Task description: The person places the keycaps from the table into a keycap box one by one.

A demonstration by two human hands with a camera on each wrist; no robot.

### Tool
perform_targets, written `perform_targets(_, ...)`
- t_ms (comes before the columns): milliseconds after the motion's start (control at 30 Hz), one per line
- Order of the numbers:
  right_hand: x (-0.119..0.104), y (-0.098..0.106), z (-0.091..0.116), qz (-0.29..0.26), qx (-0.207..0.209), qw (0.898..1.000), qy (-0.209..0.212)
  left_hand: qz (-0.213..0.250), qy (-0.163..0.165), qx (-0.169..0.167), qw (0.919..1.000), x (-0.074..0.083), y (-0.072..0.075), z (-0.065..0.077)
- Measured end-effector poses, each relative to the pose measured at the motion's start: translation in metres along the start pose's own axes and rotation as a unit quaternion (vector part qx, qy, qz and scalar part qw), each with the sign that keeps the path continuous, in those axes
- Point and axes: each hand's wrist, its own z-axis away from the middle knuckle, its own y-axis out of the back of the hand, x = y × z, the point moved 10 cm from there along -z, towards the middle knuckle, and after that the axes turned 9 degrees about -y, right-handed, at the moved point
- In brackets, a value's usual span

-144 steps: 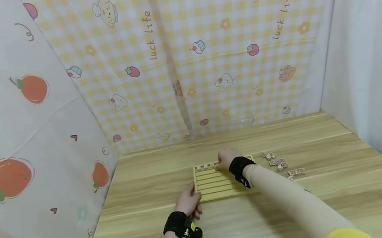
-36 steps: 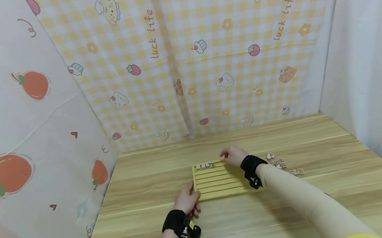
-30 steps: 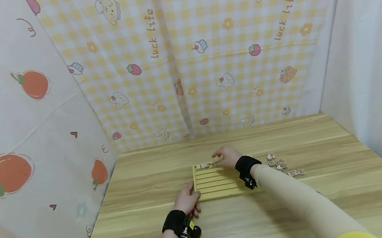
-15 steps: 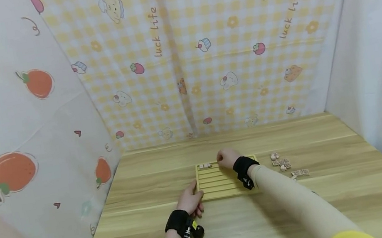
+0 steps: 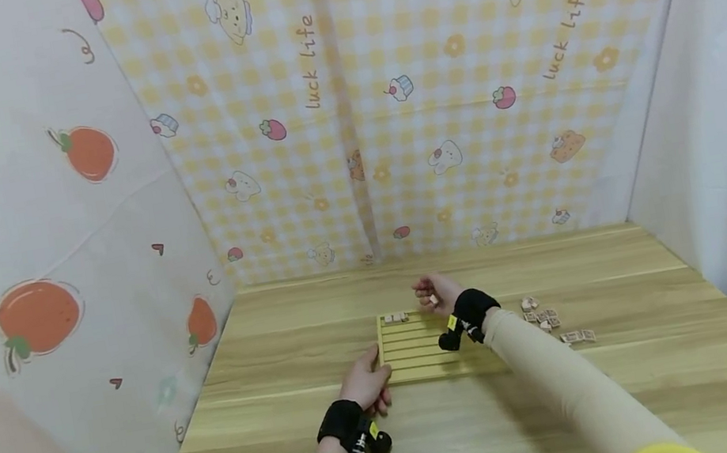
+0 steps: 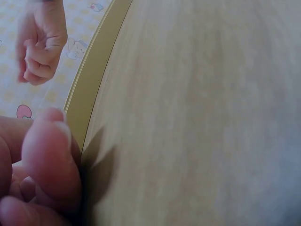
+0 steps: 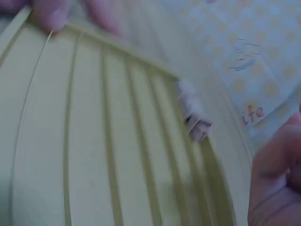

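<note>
A yellow tray (image 5: 422,362) with parallel ridged rows lies on the table. My left hand (image 5: 363,383) grips its left edge near the front corner; in the left wrist view the fingertips (image 6: 49,157) press against the tray's side. Above the back edge, my right hand (image 5: 443,292) is raised and turned with its fingers curled, holding a small pale wooden tile (image 5: 433,300). A few tiles (image 5: 393,318) stand in the back row's left end. In the right wrist view, the end tile (image 7: 200,128) of that row sits askew, showing a dark-marked face.
Several loose tiles (image 5: 543,317) with printed faces lie scattered right of the tray, and a short line of tiles (image 5: 578,336) sits nearer the front. A patterned curtain (image 5: 429,103) closes off the table's back; white cloth (image 5: 704,145) hangs at the right side.
The right hand has taken a tile from the back row's right end, lifted it and turned the wrist over. The row is shorter. The left hand stays on the tray; the head view has shifted slightly.
</note>
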Motion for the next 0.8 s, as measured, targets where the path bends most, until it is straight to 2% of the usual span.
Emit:
perform_targets(33, -0.002, -0.002, -0.001, 0.085, 0.014, 0.996, 0.023, 0.001, 0.001, 0.0, 1.0, -0.001, 0.0, 0.0)
perform_targets(67, -0.004, -0.005, -0.003, 0.187, 0.029, 0.981, 0.049, 0.003, 0.001, 0.0, 1.0, -0.002, 0.0, 0.0)
perform_targets(100, -0.007, -0.009, -0.003, 0.288, 0.046, 0.953, 0.079, 0.005, 0.002, 0.0, 1.0, -0.003, 0.0, 0.0)
perform_targets(133, -0.01, -0.014, -0.002, 0.376, 0.069, 0.918, 0.103, 0.005, 0.002, 0.0, 1.0, -0.003, 0.0, -0.001)
perform_targets(167, -0.012, -0.019, -0.002, 0.447, 0.084, 0.881, 0.131, 0.005, 0.003, 0.0, 1.0, -0.003, 0.0, -0.001)
perform_targets(200, -0.013, -0.025, -0.002, 0.498, 0.09, 0.849, 0.151, 0.006, 0.003, 0.0, 1.0, -0.004, 0.0, -0.002)
perform_targets(233, -0.013, -0.031, -0.001, 0.528, 0.093, 0.829, 0.159, 0.005, 0.003, 0.001, 1.0, -0.004, 0.0, -0.003)
perform_targets(267, -0.013, -0.036, 0.0, 0.543, 0.09, 0.819, 0.162, 0.004, 0.002, 0.001, 1.0, -0.004, 0.0, -0.004)
perform_targets(367, -0.011, -0.043, 0.002, 0.564, 0.094, 0.806, 0.154, 0.0, 0.003, 0.003, 1.0, -0.005, -0.001, -0.006)
perform_targets(467, -0.009, -0.046, 0.003, 0.57, 0.103, 0.802, 0.145, -0.003, 0.001, 0.003, 1.0, -0.005, -0.002, -0.006)
perform_targets(533, -0.008, -0.046, 0.002, 0.577, 0.11, 0.796, 0.148, -0.003, 0.001, 0.003, 1.0, -0.005, -0.003, -0.006)
perform_targets(633, -0.009, -0.045, 0.003, 0.577, 0.115, 0.793, 0.156, -0.003, 0.003, -0.001, 1.0, -0.004, -0.004, -0.005)
perform_targets(700, -0.01, -0.042, 0.003, 0.568, 0.114, 0.8, 0.157, -0.001, 0.007, -0.003, 1.0, -0.003, -0.003, -0.004)
perform_targets(800, -0.01, -0.033, 0.0, 0.533, 0.105, 0.826, 0.152, 0.004, 0.007, -0.004, 1.0, -0.001, 0.0, -0.003)
